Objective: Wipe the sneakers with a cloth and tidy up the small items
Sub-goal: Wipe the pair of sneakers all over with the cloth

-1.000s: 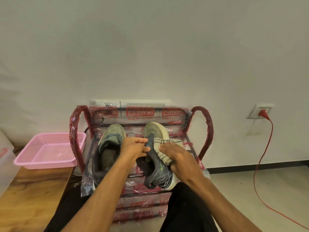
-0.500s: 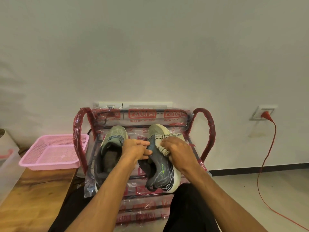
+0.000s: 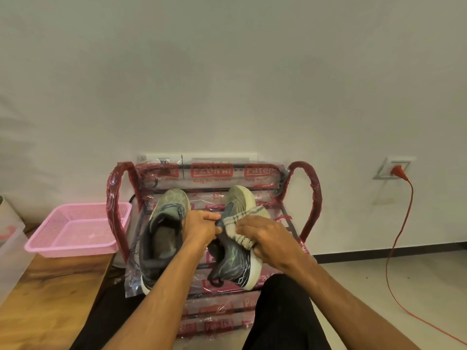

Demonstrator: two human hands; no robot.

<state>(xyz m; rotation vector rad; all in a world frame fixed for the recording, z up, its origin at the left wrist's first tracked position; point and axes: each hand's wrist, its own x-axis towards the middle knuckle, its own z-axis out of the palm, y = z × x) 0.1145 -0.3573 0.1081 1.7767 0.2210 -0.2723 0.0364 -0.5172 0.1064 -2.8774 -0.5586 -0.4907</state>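
Head view only. Left grip [image 3: 199,229] curled round collar of right sneaker [image 3: 233,261], tilting it on plastic-wrapped rack [image 3: 307,198]. Right grip [image 3: 269,242] bunched round striped cloth [image 3: 249,222], pressing it on sneaker's outer side above white sole. Left sneaker [image 3: 161,238] just beside, flat on rack.

My read: wiping under way. I'd brace firmly with left, drag cloth toe-to-heel along sole edge, refold to clean face. Pink basket [image 3: 73,229] on wooden surface [image 3: 50,299], near.

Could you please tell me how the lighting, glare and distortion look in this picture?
Head view: soft, even light with faint shadows; mild glare on the rack's plastic wrap; wide-angle bending seems to slant the skirting board; the left hand, right hand, cloth and held sneaker look sharp.
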